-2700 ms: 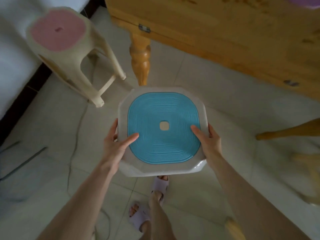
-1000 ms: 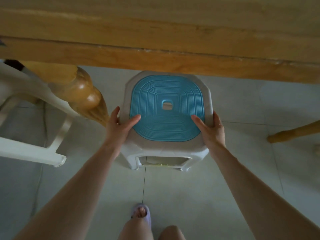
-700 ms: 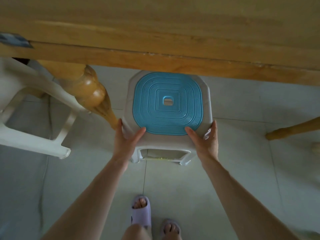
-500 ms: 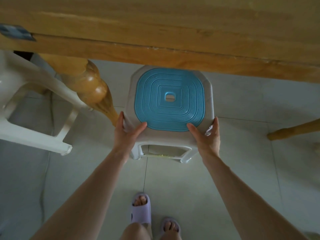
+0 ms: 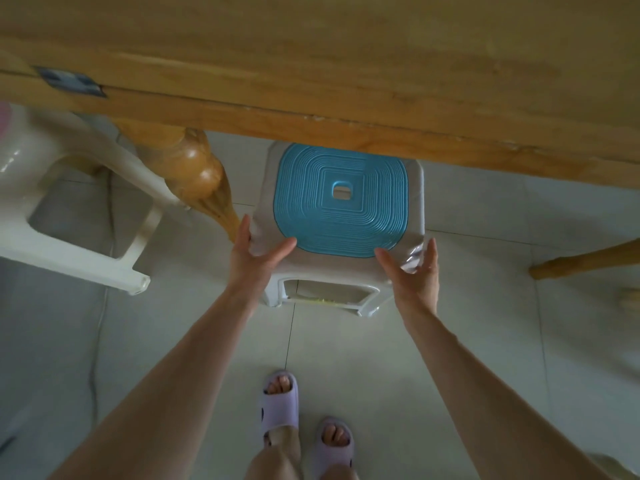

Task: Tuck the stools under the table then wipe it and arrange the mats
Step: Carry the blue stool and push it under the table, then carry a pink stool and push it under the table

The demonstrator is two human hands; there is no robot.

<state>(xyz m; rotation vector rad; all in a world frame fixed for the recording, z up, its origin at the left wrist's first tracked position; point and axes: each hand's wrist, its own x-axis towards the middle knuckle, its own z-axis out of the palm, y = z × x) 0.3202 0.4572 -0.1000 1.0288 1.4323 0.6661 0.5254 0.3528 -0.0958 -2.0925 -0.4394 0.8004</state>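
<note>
- Framing the near corners of the blue-topped stool (image 5: 341, 202): both grips, one per corner, arms stretched forward.
- Left grip (image 5: 258, 259): wide, fingers straight. The thumb lies on the grey rim at the near left corner with its tip at the edge of the blue pad. The fingers run up the stool's left side, touching it.
- Right grip (image 5: 412, 275): also wide, fingers straight. The thumb points at the pad's near right edge and the fingers stand beside the near right corner. A shiny patch of the corner shows between them. Cannot tell if it is touching.
- Blue-topped stool: upright on the tile floor (image 5: 467, 341), straight ahead of the two grips and between them. Its far edge is hidden under the bench's front edge. The rest of the seat is in plain view on the grips' side.
- Bench (image 5: 346, 64): wooden, fills the view above and beyond both grips.
- Turned bench leg (image 5: 194, 171): just left of the left grip, close to its fingertips. Cannot tell if they touch.
- White stool (image 5: 69, 244): further left, past that leg.
- Second wooden leg (image 5: 585, 261): well to the right of the right grip.
- Lilac slippers (image 5: 278, 407): behind the grips on the floor, on the person's feet.
</note>
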